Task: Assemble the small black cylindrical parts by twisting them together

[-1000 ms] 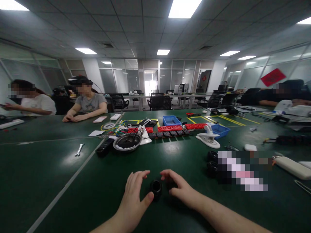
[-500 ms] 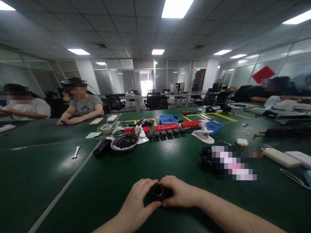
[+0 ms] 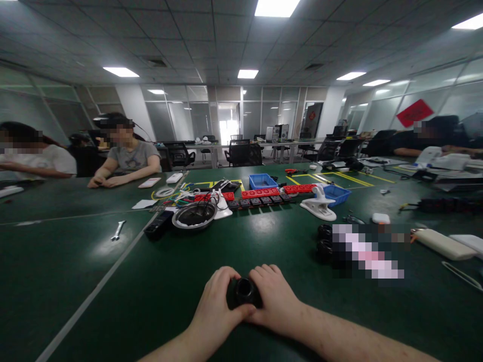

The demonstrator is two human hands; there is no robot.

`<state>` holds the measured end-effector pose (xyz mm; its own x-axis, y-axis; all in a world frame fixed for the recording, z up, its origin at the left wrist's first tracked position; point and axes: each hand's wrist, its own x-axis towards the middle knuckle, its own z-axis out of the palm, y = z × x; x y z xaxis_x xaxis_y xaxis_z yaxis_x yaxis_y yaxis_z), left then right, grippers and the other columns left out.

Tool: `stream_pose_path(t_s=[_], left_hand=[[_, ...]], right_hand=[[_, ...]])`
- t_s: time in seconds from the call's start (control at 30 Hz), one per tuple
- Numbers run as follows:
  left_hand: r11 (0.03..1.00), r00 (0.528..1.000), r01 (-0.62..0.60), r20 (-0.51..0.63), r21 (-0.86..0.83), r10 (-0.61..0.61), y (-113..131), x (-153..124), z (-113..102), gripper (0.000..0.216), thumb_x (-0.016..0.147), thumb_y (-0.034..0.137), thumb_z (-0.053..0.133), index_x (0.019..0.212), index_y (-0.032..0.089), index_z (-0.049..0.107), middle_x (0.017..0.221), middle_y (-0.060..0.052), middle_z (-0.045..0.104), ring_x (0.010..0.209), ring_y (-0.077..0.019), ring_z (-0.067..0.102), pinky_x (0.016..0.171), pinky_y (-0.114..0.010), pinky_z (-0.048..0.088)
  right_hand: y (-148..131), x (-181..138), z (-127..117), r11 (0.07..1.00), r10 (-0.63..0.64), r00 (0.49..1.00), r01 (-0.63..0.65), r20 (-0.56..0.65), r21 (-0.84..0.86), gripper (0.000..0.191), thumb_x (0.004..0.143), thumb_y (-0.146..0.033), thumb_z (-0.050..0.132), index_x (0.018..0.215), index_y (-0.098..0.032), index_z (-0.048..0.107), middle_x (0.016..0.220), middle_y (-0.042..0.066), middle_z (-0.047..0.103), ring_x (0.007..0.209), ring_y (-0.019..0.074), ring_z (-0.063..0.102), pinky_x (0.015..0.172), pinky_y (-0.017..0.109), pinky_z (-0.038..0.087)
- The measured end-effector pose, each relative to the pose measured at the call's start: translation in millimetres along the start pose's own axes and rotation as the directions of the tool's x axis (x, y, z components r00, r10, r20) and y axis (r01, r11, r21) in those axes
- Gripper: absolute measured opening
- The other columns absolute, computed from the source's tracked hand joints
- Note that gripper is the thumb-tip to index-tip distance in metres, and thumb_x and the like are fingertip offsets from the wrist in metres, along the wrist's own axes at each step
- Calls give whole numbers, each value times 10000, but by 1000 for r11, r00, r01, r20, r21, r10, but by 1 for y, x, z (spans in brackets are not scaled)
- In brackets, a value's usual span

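Snugly, both hands (image 3: 215, 301) (image 3: 277, 299) curled around a hollow black cylinder (image 3: 245, 299), blue bins (image 3: 263, 186) (image 3: 342, 197) beyond, cords (image 3: 205, 203) across dish (image 3: 193, 228)

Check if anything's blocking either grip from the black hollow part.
Nothing visible. The left grip and right grip curl around the black hollow part from opposite sides, with no other object between them and it.
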<state>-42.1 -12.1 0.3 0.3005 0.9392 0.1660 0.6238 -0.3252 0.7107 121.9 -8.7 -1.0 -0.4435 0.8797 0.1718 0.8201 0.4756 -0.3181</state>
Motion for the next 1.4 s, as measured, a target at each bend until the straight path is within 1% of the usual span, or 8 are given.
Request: stream_pose_path(t_s=[0.1, 0.4, 0.57, 0.77, 0.9, 1.03, 1.17, 1.4], left_hand=[[989, 992, -124, -4, -75, 125, -7, 0, -2, 622, 594, 366, 708, 1134, 192, 453, 1186, -109, 457, 1087, -276, 429, 917, -416, 357], [965, 962, -177, 173, -191, 211, 2, 6, -23, 357, 699, 260, 636, 1049, 237, 571, 997, -45, 559, 941, -204, 522, 828, -336, 422], [977, 973, -163, 140, -140, 182, 3, 4, -19, 367, 639, 241, 689, 994, 217, 598, 929, -35, 574, 895, -204, 533, 796, -325, 425], [995, 995, -93, -38, 29, 94, 4, -3, -9, 385, 586, 282, 725, 946, 210, 610, 888, -50, 594, 880, -254, 527, 796, -411, 410], [983, 985, -159, 59, -92, 165, -1, 1, -11, 374, 664, 259, 668, 1027, 231, 583, 976, -56, 579, 936, -226, 518, 835, -378, 412], [951, 955, -207, 162, -231, 247, -9, 7, -13, 412, 701, 278, 637, 1105, 264, 554, 1042, -54, 563, 981, -216, 508, 858, -358, 409], [946, 953, -205, 171, -252, 252, -9, 7, -13, 422, 687, 281, 651, 1099, 268, 561, 1029, -48, 570, 981, -220, 509, 853, -359, 406], [991, 995, -82, 52, -105, 88, 2, 2, -7, 385, 601, 224, 706, 967, 197, 589, 934, -47, 572, 896, -222, 527, 791, -344, 422]], right_hand=[[12, 1, -5, 980, -99, 994, 91, 35, 180, 555, 594, -511, 658, 1019, -183, 519, 952, 56, 550, 862, 220, 476, 773, 352, 350], [34, 10, -17, 915, -286, 943, 217, 169, 340, 328, 643, -300, 693, 935, -183, 599, 912, 16, 568, 868, 174, 493, 790, 298, 368], [24, 7, -12, 963, -171, 975, 136, 140, 234, 324, 576, -385, 731, 763, -158, 593, 728, -9, 575, 704, 144, 505, 633, 244, 369], [0, -4, -1, 996, -46, 996, 51, 76, -71, 406, 695, -539, 557, 582, -150, 573, 587, 34, 561, 630, 172, 496, 644, 318, 325], [4, -3, -6, 998, -6, 999, 3, 39, 68, 510, 560, -597, 642, 813, -157, 585, 785, 47, 584, 740, 203, 506, 682, 326, 349], [18, 3, -19, 955, -191, 967, 144, 165, 259, 536, 609, -429, 690, 1061, -185, 537, 983, 57, 555, 896, 213, 487, 781, 333, 361], [27, 7, -23, 919, -274, 937, 189, 217, 346, 404, 646, -335, 688, 1005, -187, 575, 942, 32, 569, 889, 189, 497, 801, 313, 364], [12, 4, -2, 997, -31, 996, 25, 88, 76, 452, 572, -554, 659, 745, -147, 567, 722, 33, 569, 665, 175, 503, 596, 276, 368]])
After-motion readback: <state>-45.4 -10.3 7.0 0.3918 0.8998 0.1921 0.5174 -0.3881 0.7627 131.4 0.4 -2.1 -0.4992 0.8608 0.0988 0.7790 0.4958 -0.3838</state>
